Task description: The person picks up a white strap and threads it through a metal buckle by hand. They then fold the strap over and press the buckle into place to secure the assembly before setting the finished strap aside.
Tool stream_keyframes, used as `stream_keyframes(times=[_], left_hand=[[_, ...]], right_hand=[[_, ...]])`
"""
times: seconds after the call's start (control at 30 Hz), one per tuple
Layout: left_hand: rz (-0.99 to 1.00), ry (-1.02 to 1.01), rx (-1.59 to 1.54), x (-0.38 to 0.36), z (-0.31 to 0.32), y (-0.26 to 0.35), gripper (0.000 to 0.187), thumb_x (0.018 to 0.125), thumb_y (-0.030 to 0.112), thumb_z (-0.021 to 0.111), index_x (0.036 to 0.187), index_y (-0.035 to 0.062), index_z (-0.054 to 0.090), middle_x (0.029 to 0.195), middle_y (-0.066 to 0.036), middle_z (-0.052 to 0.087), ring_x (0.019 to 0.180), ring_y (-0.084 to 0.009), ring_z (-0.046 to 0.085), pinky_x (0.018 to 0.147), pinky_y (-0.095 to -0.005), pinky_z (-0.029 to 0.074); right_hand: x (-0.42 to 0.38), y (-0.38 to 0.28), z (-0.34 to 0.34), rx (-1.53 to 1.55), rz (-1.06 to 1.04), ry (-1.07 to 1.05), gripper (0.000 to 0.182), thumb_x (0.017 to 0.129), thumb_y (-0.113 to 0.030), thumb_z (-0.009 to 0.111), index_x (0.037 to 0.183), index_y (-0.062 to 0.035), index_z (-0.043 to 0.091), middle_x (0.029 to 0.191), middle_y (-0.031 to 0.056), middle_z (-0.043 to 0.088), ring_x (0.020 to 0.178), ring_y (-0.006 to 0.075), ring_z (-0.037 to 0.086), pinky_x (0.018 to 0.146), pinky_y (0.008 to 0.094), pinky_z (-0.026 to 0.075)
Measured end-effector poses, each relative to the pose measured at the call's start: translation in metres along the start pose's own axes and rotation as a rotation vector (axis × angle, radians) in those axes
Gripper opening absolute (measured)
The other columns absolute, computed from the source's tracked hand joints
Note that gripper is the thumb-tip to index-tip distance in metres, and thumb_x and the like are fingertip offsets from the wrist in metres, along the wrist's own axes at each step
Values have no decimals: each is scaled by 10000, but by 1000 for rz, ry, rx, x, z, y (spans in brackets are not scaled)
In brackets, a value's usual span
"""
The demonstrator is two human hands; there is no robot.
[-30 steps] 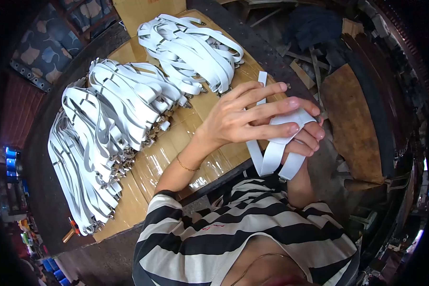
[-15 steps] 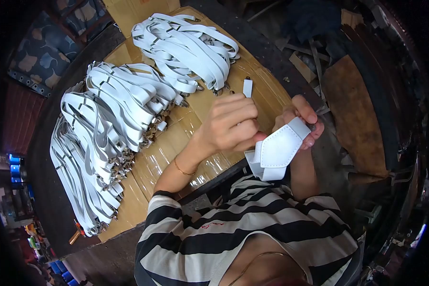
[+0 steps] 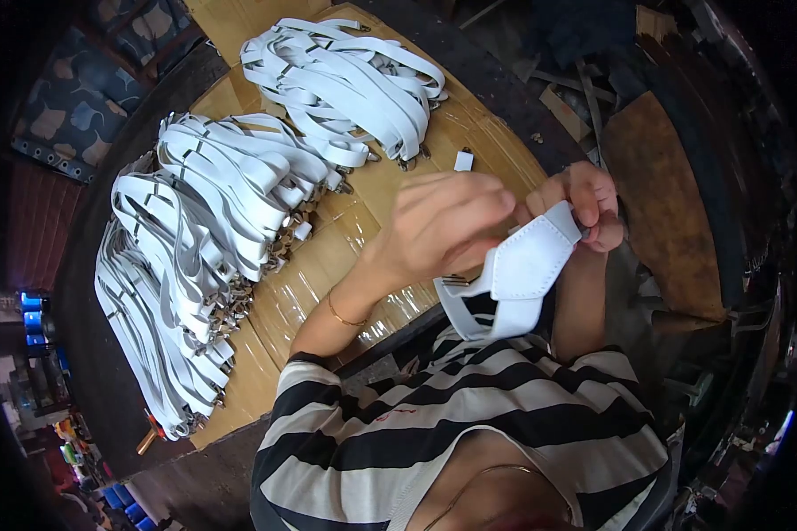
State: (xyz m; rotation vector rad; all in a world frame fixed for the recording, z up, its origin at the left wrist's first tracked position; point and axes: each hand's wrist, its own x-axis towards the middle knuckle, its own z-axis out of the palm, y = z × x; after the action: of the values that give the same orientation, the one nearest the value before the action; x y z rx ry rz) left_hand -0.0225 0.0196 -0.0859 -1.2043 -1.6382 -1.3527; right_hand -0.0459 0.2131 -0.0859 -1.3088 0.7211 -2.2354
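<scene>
A pair of white suspenders [image 3: 533, 261] with a stitched, pointed back patch hangs between my hands, its straps looping down in front of my striped shirt. My right hand [image 3: 587, 208] pinches the narrow end by the patch, where a small dark metal piece shows between the fingers. My left hand [image 3: 452, 221] is curled and slightly blurred at the strap on the patch's left; its fingertips are partly hidden. Below it a metal piece [image 3: 454, 281] shows on the strap. Beyond my left hand, a short white strap end [image 3: 463, 160] with a dark clip shows above the cardboard.
Several bundles of white suspenders [image 3: 226, 177] with metal clips lie on the cardboard [image 3: 328, 265] to the left, and another bundle [image 3: 341, 84] lies at the back. A wooden-handled tool [image 3: 147, 441] rests at the table's near left. A brown sheet [image 3: 660, 212] stands at the right.
My right hand has moved slightly up and right, taking the patch with it. My left fingers have shifted, and the strap loop below hangs wider.
</scene>
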Motion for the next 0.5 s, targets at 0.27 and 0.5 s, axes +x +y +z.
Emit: stream_keyframes(times=[0.27,0.5], left_hand=[[289,150,274,-5,-14,2,409,556,7,710,951,112,718,847,-25,571,561,-123,482,455,-225,352],[357,-2,302,1,-22,26,326,643,-16,746,958,8,662,848,-96,552,664,-266,636,549,-347,548]], right_hand=[[2,28,8,-228,61,250,237,869,-226,649,879,-50,491,1112,238,540,985,234,542,806,319,439],[23,-34,51,-793,-41,135,187,848,-112,684,988,-17,607,1134,233,555,1005,244,558,819,344,451]])
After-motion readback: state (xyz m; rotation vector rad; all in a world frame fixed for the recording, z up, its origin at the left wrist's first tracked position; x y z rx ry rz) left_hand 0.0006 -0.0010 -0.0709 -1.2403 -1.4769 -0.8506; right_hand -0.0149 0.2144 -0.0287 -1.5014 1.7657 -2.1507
